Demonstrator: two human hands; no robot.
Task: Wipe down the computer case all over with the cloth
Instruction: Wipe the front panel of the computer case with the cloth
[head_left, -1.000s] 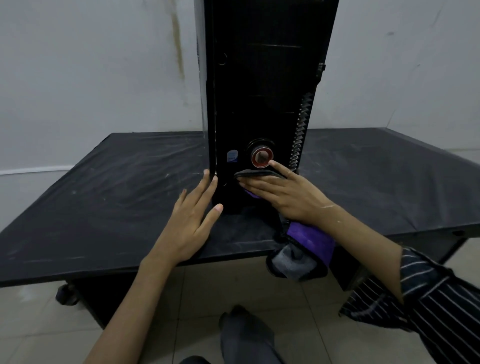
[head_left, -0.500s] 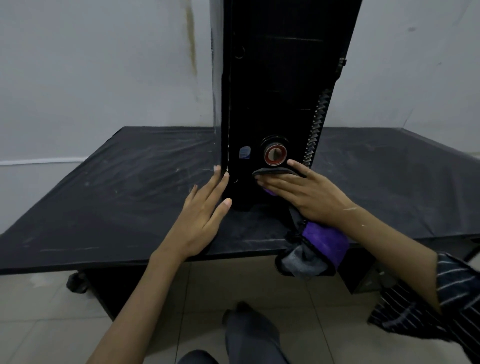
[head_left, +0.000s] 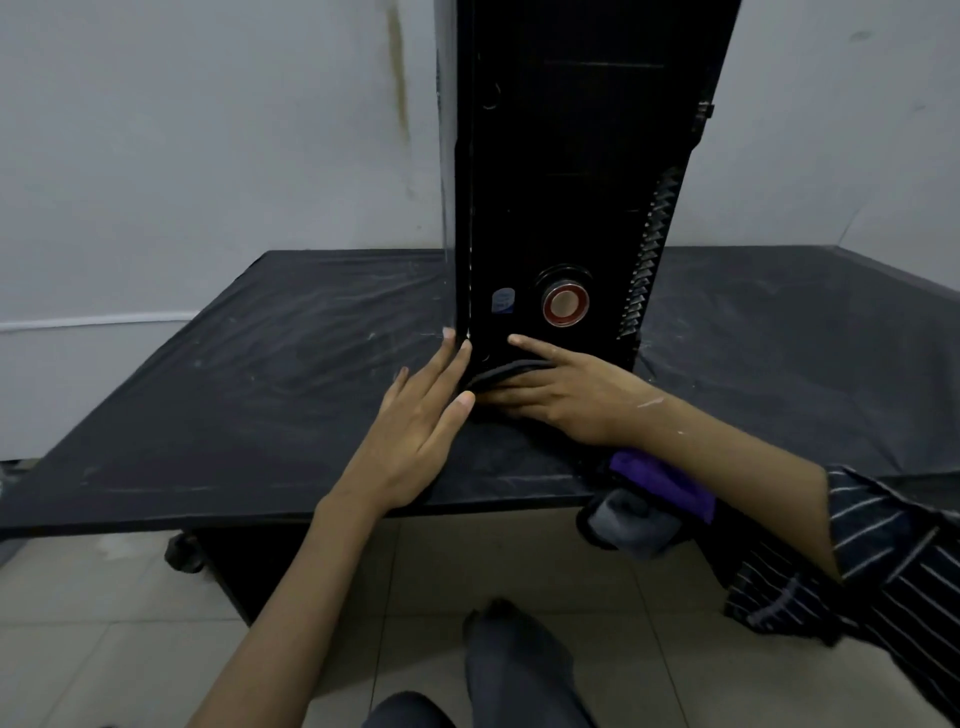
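Note:
A tall black computer case (head_left: 566, 171) stands upright on the black table (head_left: 249, 395), its front panel with a round red power button (head_left: 565, 305) facing me. My right hand (head_left: 566, 397) presses a dark grey and purple cloth (head_left: 501, 375) flat against the bottom of the front panel, fingers straight and pointing left. The rest of the cloth (head_left: 649, 506) hangs over the table's front edge under my right wrist. My left hand (head_left: 415, 426) lies flat with straight fingers against the case's lower left edge.
The table top is scuffed and dusty, with its front edge near me. A pale wall stands close behind the case. Below are floor tiles, a table caster (head_left: 182, 553) and my leg (head_left: 514, 670).
My right hand has slid the cloth down and to the left, from just under the power button to the bottom of the panel. My left hand has stayed at the left edge.

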